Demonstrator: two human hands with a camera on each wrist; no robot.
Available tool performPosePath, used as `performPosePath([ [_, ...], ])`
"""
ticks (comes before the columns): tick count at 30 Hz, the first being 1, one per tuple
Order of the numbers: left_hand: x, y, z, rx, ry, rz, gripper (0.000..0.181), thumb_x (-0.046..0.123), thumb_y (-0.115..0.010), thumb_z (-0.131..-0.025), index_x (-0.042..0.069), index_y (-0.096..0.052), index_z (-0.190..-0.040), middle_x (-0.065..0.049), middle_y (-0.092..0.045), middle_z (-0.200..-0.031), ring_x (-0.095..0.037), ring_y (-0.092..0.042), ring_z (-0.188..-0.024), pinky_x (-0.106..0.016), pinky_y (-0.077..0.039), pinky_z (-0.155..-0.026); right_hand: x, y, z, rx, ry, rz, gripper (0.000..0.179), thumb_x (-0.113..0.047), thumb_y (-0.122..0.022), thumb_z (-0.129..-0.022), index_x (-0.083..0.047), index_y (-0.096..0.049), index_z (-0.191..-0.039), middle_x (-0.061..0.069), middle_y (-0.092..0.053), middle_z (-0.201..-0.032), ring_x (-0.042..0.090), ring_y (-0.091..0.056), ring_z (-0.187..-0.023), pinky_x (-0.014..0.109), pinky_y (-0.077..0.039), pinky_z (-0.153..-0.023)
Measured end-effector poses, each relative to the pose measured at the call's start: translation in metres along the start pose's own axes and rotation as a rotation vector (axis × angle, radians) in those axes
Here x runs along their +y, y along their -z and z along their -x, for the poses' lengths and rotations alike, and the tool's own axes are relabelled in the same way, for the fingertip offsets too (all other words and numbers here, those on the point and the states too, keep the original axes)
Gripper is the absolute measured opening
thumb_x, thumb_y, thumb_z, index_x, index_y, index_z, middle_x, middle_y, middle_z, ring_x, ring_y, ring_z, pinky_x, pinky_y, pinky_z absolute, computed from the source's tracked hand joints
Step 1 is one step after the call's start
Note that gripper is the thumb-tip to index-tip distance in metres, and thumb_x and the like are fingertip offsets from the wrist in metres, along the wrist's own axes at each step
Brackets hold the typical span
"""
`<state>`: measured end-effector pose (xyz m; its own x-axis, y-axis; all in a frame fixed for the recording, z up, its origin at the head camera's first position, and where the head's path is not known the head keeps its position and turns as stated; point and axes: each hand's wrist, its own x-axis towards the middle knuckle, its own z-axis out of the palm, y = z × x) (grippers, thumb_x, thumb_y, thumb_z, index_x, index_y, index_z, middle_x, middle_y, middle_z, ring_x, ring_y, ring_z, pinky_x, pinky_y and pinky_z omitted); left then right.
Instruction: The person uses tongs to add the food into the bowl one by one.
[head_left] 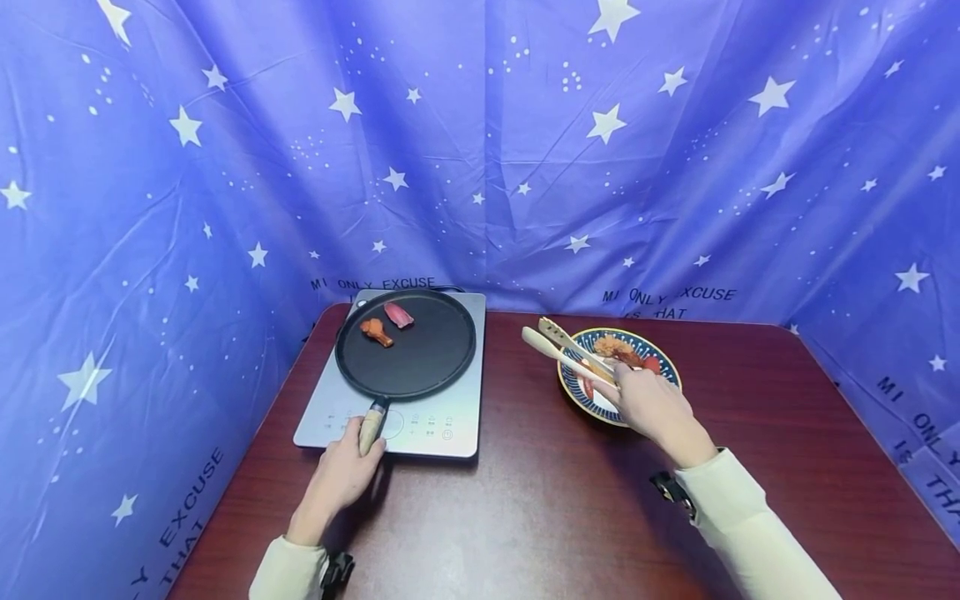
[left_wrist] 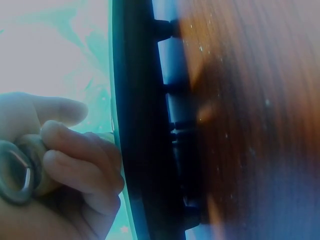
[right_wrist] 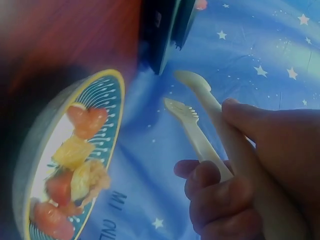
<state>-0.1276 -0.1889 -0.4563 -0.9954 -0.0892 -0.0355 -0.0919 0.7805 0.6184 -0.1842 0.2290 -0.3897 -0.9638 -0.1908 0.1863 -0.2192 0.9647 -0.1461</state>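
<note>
My left hand [head_left: 347, 471] grips the wooden-looking handle [head_left: 370, 429] of a round black frying pan [head_left: 420, 358]. In the left wrist view the fingers curl round that handle, whose end carries a metal ring [left_wrist: 17, 172]. On the pan lie a brown chicken drumstick [head_left: 377, 332] and a pink-red slice of meat [head_left: 399, 315], both toward its far left. My right hand [head_left: 656, 408] holds pale tongs [head_left: 573, 358] over a patterned blue plate [head_left: 567, 396]. The tong tips stand apart with nothing between them, pointing left past the plate's rim.
Beneath the pan is a silver induction cooker [head_left: 322, 417] with touch controls along its front. Several food pieces, including fried-looking bits [head_left: 611, 346] and red ones [right_wrist: 87, 120], lie on the plate. A blue star-patterned curtain [head_left: 480, 150] surrounds the dark red table [head_left: 525, 500].
</note>
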Motion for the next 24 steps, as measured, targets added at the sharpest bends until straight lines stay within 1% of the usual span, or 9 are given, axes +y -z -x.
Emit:
performPosePath([
  [5, -0.002, 0.000, 0.000, -0.012, 0.008, -0.001, 0.050, 0.030, -0.056, -0.090, 0.006, -0.041, -0.131, -0.009, -0.052, -0.068, -0.021, -0.051, -0.056, -0.035, -0.039, -0.050, 0.008, 0.003, 0.011, -0.054, -0.055, -0.008, 0.042, -0.045, -0.053, -0.093, -0.005, -0.050, -0.080, 0.012, -0.052, -0.061, 0.031, -0.052, -0.050, 0.047, -0.039, -0.044],
  [10, -0.002, 0.000, -0.001, -0.016, 0.004, 0.003, 0.049, 0.030, -0.056, -0.090, 0.006, -0.041, -0.131, -0.009, -0.052, -0.068, -0.021, -0.051, -0.055, -0.035, -0.039, -0.049, 0.018, 0.004, 0.022, -0.085, -0.074, -0.004, 0.042, -0.044, -0.052, -0.094, -0.003, -0.052, -0.085, 0.020, -0.056, -0.068, 0.038, -0.056, -0.057, 0.050, -0.040, -0.047],
  [15, -0.001, 0.001, -0.001, -0.014, 0.000, -0.001, 0.049, 0.030, -0.056, -0.090, 0.006, -0.041, -0.130, -0.009, -0.052, -0.068, -0.021, -0.051, -0.056, -0.035, -0.040, -0.050, 0.027, 0.004, 0.034, -0.125, -0.103, -0.014, 0.042, -0.044, -0.051, -0.094, -0.004, -0.052, -0.082, 0.019, -0.056, -0.068, 0.037, -0.054, -0.056, 0.050, -0.040, -0.048],
  [20, -0.001, 0.000, 0.000, -0.015, 0.000, -0.004, 0.050, 0.030, -0.056, -0.090, 0.005, -0.041, -0.131, -0.009, -0.053, -0.069, -0.022, -0.051, -0.056, -0.036, -0.040, -0.050, 0.032, 0.003, 0.046, -0.147, -0.134, -0.011, 0.042, -0.044, -0.052, -0.093, -0.004, -0.052, -0.081, 0.019, -0.054, -0.065, 0.036, -0.054, -0.055, 0.050, -0.040, -0.048],
  [24, -0.001, 0.000, 0.000, -0.012, -0.001, -0.010, 0.050, 0.030, -0.055, -0.090, 0.005, -0.041, -0.130, -0.009, -0.053, -0.068, -0.022, -0.051, -0.056, -0.036, -0.040, -0.051, 0.035, 0.005, 0.054, -0.161, -0.155, -0.017, 0.049, -0.051, -0.047, -0.094, -0.005, -0.053, -0.078, 0.017, -0.054, -0.064, 0.036, -0.055, -0.055, 0.051, -0.040, -0.048],
])
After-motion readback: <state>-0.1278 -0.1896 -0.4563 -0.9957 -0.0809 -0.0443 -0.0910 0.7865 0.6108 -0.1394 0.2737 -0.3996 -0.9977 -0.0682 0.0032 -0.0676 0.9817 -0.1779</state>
